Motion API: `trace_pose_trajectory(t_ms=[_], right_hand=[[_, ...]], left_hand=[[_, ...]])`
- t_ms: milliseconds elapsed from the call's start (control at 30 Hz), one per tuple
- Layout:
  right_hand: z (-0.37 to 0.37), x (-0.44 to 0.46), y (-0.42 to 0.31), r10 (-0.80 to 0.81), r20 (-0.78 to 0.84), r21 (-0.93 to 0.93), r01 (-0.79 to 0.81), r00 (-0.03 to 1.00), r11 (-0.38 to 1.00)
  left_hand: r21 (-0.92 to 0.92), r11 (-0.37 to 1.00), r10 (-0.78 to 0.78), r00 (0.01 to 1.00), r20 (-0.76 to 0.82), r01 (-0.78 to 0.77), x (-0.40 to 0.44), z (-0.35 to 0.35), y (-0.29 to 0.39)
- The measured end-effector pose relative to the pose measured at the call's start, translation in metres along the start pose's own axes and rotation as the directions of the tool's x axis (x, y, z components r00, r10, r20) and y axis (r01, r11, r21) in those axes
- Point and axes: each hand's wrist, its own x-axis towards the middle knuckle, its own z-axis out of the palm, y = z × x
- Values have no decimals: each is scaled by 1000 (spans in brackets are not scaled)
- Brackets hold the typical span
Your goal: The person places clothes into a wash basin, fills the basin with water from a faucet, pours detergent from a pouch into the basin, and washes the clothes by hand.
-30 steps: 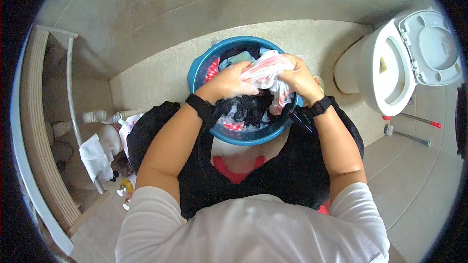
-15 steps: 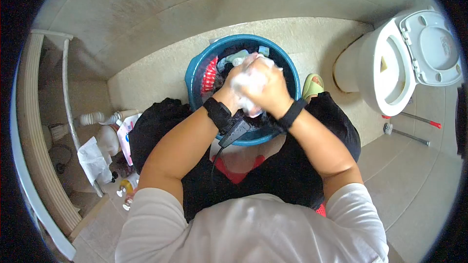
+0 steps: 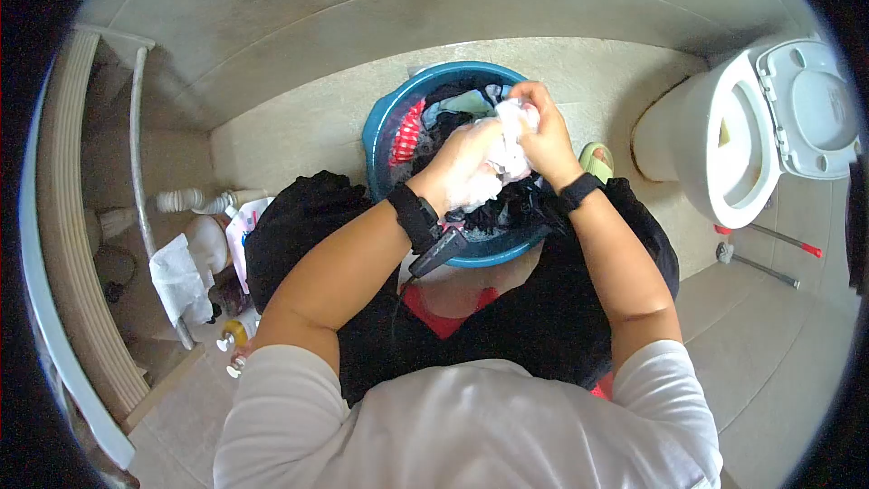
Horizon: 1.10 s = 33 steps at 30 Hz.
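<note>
Over the blue basin [image 3: 374, 145], a wet white cloth garment [image 3: 511, 150] is bunched up between both hands. My left hand [image 3: 460, 161] is wrapped round its left side, with suds on the fingers. My right hand [image 3: 549, 138] grips the upper right part, thumb across the cloth. Its exact kind of garment is hidden by the folds. Below lie dark clothes [image 3: 445, 131], a red-and-white patterned cloth [image 3: 407, 133] and a light blue cloth [image 3: 457, 105] in soapy water. Each wrist wears a black band; a black device with a cord hangs by the left one.
A white toilet [image 3: 724, 136] with its lid raised stands at the right. To the left are a metal rail [image 3: 140, 154] with a white cloth [image 3: 179, 276] on it, a drain hose [image 3: 181, 200] and bottles [image 3: 233, 333]. A green slipper [image 3: 596, 161] is beside the basin.
My hands have moved from pressed tightly together to slightly apart, the right one shifting outward and up. More of the white garment shows between them. The view has shifted slightly.
</note>
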Motion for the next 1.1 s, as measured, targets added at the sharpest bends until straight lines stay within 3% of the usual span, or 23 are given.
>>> trace_pose_trajectory(t_ms=[67, 133, 233, 267, 300, 333, 367, 400, 433, 467, 500, 533, 567, 633, 667, 700, 767, 833, 867, 933, 967, 1033, 1100], right_hand=[[-3, 2, 1, -152, 28, 57, 150, 988, 987], [-5, -4, 0, 45, 389, 395, -210, 920, 895], [0, -13, -16, 168, 276, 480, -287, 947, 829], [5, -17, -26, 106, 176, 427, -173, 979, 888], [4, -17, -30, -185, 74, 73, 180, 980, 981], [7, -21, -47, -232, 50, -52, 234, 972, 971], [12, -27, -67, -278, 33, -178, 279, 960, 944], [15, -30, -75, -322, 80, -244, 331, 943, 911], [17, -30, -74, -353, 120, -297, 373, 928, 879], [20, -25, -50, -292, 36, -288, 290, 956, 913], [20, -14, -23, -226, -46, -270, 206, 973, 941], [7, -1, -14, 164, -7, -121, -164, 986, 979], [0, 4, -17, 204, -37, -88, -206, 978, 975], [8, -7, -27, -129, -18, -199, 123, 991, 972], [17, -19, -38, -212, 64, -304, 222, 975, 926], [21, -27, -78, -374, -6, -153, 369, 927, 917], [21, -24, -43, -301, 49, -138, 305, 952, 942], [11, -12, -15, -32, -23, -143, 28, 999, 989], [5, -9, -7, 76, -1, -113, -76, 997, 991], [1, -5, 1, 187, 36, -71, -184, 982, 980], [2, -4, 5, 186, 37, -72, -183, 982, 980], [1, 1, -1, 264, 140, 415, -298, 954, 860], [-11, -2, -19, 349, 255, 438, -430, 902, 789]], left_hand=[[172, 985, -20, 997, 79, 6, -9, -3, 9], [176, 977, 118, 993, 26, -121, -3, -4, 13], [109, 959, 273, 958, -93, -262, 5, -6, 18], [25, 958, 286, 944, -164, -286, 7, -6, 18], [-56, 949, 290, 928, -234, -311, 10, -6, 18], [31, 964, 264, 929, -258, -265, 16, -13, 14], [47, 981, 195, 964, -179, -190, 16, -23, 9], [-143, 989, 46, 991, 122, -29, 18, -28, 5], [-269, 946, -51, 901, 430, 182, 21, -33, 0], [-408, 905, -29, 972, 233, 124, 26, -31, -13], [-277, 960, -79, 990, -120, 43, 13, 5, -13], [-107, 980, -177, 981, -79, 168, 0, 14, -6], [74, 958, -274, 960, -55, 278, -10, 20, 4], [181, 952, -204, 952, -227, 247, -4, 20, 3], [-14, 970, -241, 969, -59, 241, 14, -16, -5], [-114, 978, -181, 982, -56, 174, 13, -12, -9], [-314, 949, -57, 997, -50, 39, 9, -4, -15], [-279, 952, -151, 985, -80, 123, 22, -6, -25], [-239, 961, -101, 982, 163, 138, 10, -12, -26], [-219, 959, -144, 975, 170, 180, 7, -6, -15], [-159, 973, -142, 977, 158, 167, 7, -7, -12], [-98, 983, -141, 979, 147, 156, 8, -6, -5], [-8, 989, 145, 981, -132, -148, 11, -4, 2]])
